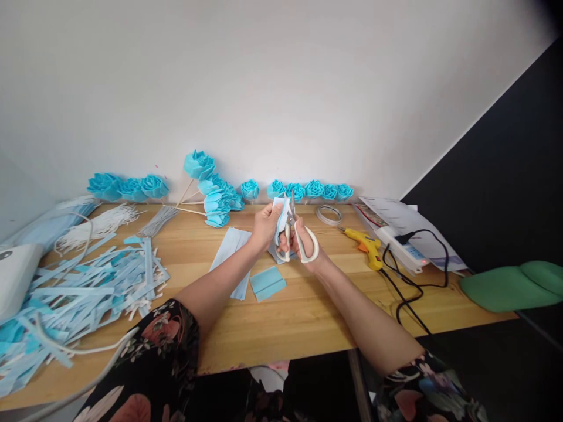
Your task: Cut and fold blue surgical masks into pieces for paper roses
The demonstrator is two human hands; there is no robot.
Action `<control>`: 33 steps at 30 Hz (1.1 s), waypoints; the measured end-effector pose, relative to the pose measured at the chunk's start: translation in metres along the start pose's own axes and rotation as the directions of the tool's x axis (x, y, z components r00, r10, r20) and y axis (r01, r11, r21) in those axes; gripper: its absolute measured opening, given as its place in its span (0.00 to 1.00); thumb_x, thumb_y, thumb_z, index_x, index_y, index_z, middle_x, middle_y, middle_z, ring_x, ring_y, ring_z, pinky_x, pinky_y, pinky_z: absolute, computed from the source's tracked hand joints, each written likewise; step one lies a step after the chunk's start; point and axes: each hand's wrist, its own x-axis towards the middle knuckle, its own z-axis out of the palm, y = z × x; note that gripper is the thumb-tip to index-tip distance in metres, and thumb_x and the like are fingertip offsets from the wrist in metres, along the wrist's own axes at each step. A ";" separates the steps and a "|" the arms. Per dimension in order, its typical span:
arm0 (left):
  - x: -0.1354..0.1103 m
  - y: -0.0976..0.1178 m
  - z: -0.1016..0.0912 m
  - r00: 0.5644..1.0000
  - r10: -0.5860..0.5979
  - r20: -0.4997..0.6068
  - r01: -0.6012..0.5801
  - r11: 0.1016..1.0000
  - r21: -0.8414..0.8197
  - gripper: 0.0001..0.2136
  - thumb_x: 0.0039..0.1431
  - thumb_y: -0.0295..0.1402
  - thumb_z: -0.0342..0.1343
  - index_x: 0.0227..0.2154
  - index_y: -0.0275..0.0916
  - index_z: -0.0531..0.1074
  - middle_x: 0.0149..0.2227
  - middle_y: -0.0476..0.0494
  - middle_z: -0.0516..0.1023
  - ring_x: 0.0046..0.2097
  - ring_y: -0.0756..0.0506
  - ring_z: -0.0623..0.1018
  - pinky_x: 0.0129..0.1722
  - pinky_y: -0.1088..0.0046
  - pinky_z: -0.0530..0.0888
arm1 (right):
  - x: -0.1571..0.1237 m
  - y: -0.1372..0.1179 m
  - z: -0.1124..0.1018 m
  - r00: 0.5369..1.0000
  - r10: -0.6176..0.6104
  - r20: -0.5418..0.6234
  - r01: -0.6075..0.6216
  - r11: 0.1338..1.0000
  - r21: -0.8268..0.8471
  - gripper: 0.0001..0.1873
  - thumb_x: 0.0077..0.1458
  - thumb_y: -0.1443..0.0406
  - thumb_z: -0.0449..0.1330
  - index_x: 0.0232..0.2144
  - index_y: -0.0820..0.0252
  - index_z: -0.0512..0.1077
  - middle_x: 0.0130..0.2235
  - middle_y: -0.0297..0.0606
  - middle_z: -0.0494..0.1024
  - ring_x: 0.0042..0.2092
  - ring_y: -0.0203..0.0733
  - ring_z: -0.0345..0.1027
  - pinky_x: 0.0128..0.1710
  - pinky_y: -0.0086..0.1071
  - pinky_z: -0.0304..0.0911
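My left hand [264, 225] pinches a folded piece of light blue face-mask fabric [280, 212], held up over the middle of the table. In my right hand [303, 243] is a pair of scissors [311, 246] with white handles, its blades pointing up along the right side of the fabric. Whether the blades touch the fabric is hard to make out. Below my hands a cut blue fabric rectangle [268, 283] lies flat. Longer pale blue fabric pieces [229, 252] lie beside it, partly under my left forearm. Another bit of fabric is mostly hidden beneath my hands.
Blue fabric flowers [314, 189] line the wall, some on sticks. Fabric strips [97, 287] heap at left, near wires [159, 221] and white cords [101, 225]. A tape roll [329, 215], yellow glue gun [366, 246], power strip [402, 249] and its cables occupy the right.
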 end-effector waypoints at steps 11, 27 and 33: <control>-0.003 -0.006 0.001 0.995 -0.041 0.089 0.042 0.999 -0.012 0.17 0.57 0.50 0.57 0.30 0.40 0.67 0.14 0.54 0.67 0.13 0.50 0.66 0.13 0.77 0.58 | -0.001 -0.003 0.001 0.998 -0.051 -0.036 0.050 0.998 -0.025 0.33 0.52 0.37 0.55 0.47 0.53 0.63 0.19 0.26 0.70 0.18 0.35 0.62 0.21 0.30 0.64; 0.010 -0.017 -0.007 0.995 0.097 -0.034 -0.097 0.995 0.012 0.21 0.48 0.51 0.63 0.30 0.35 0.73 0.23 0.52 0.69 0.25 0.54 0.64 0.25 0.78 0.61 | -0.007 -0.008 0.006 0.988 -0.082 -0.130 0.077 0.996 -0.044 0.39 0.51 0.43 0.61 0.58 0.55 0.63 0.17 0.24 0.67 0.14 0.31 0.54 0.13 0.26 0.55; 0.010 -0.014 -0.006 0.993 0.102 -0.059 -0.102 0.995 0.013 0.19 0.50 0.48 0.64 0.28 0.34 0.72 0.21 0.54 0.66 0.24 0.55 0.61 0.23 0.78 0.58 | -0.005 -0.013 0.004 0.983 -0.134 -0.127 0.125 0.989 -0.080 0.41 0.52 0.43 0.61 0.62 0.54 0.59 0.18 0.24 0.66 0.15 0.32 0.54 0.15 0.28 0.56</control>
